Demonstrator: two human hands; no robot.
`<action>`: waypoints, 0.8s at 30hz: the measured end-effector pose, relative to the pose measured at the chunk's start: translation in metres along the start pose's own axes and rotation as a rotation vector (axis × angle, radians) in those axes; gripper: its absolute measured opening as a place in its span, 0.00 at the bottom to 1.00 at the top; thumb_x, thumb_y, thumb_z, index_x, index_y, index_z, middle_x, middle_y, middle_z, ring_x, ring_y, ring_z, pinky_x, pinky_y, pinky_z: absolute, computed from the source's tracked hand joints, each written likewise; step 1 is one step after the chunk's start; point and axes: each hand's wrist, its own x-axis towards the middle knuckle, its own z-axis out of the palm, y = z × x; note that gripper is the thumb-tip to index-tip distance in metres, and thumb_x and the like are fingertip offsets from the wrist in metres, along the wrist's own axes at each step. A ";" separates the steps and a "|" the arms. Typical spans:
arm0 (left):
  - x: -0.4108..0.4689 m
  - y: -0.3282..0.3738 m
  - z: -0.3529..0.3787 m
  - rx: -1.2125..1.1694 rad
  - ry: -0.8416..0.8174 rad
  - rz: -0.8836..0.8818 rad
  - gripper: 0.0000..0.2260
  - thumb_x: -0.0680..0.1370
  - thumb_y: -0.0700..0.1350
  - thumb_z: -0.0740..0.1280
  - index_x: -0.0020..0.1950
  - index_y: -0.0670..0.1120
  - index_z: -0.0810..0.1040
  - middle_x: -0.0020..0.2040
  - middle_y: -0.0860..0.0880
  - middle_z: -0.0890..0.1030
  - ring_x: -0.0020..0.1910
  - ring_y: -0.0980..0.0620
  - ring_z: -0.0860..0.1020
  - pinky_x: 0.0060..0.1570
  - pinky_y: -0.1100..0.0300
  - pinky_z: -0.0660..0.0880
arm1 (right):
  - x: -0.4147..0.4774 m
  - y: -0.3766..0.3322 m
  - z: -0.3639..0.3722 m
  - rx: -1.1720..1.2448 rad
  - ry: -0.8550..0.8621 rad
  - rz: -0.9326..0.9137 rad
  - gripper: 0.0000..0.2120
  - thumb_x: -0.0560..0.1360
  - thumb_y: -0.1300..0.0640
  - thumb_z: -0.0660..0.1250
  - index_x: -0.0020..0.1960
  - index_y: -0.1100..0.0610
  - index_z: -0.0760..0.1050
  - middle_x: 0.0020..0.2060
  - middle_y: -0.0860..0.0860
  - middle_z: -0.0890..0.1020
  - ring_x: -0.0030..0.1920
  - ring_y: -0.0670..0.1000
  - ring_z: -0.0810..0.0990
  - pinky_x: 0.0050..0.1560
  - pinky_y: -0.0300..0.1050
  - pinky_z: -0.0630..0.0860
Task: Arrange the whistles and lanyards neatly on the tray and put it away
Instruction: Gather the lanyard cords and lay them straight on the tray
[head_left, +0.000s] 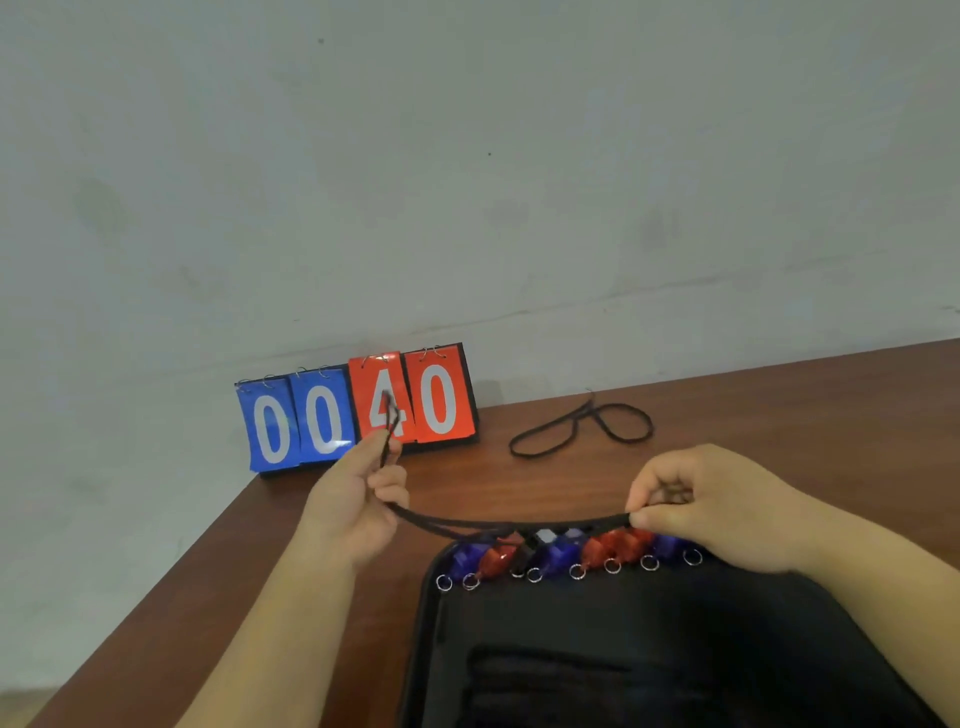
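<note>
A black tray (597, 623) lies on the brown table in front of me. Along its far edge stands a row of several blue and red whistles (561, 553), each with a small metal ring. A black lanyard (498, 524) is stretched above that row between my hands. My left hand (358, 499) pinches one end, whose loop sticks up above the fingers. My right hand (696, 499) pinches the other end just over the right whistles. Dark cords lie bundled in the tray's near part (561, 675), hard to make out.
A second black lanyard (582, 426) lies loose on the table behind the tray. A flip scoreboard (358, 410) reading 00 and 40 stands against the wall at the table's back left. The table edge (218, 540) runs diagonally on the left.
</note>
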 end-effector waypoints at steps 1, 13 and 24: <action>-0.003 -0.002 0.004 0.060 -0.015 0.022 0.04 0.82 0.45 0.67 0.51 0.44 0.76 0.35 0.51 0.79 0.23 0.60 0.67 0.20 0.70 0.64 | -0.001 -0.002 0.001 0.008 -0.011 -0.007 0.03 0.76 0.51 0.74 0.43 0.44 0.83 0.39 0.39 0.86 0.40 0.40 0.84 0.48 0.40 0.80; -0.046 -0.030 0.043 0.673 -0.425 0.113 0.02 0.74 0.40 0.75 0.43 0.46 0.86 0.37 0.44 0.81 0.29 0.56 0.69 0.30 0.64 0.68 | -0.011 -0.012 -0.001 0.204 -0.021 -0.056 0.03 0.76 0.57 0.75 0.45 0.49 0.83 0.40 0.49 0.88 0.41 0.52 0.86 0.49 0.48 0.82; -0.058 -0.055 0.056 0.817 -0.432 0.154 0.11 0.78 0.34 0.71 0.43 0.49 0.85 0.42 0.43 0.86 0.29 0.57 0.76 0.30 0.65 0.71 | -0.016 -0.021 -0.001 0.210 -0.099 -0.071 0.14 0.77 0.55 0.74 0.61 0.43 0.77 0.43 0.44 0.88 0.43 0.43 0.87 0.47 0.33 0.75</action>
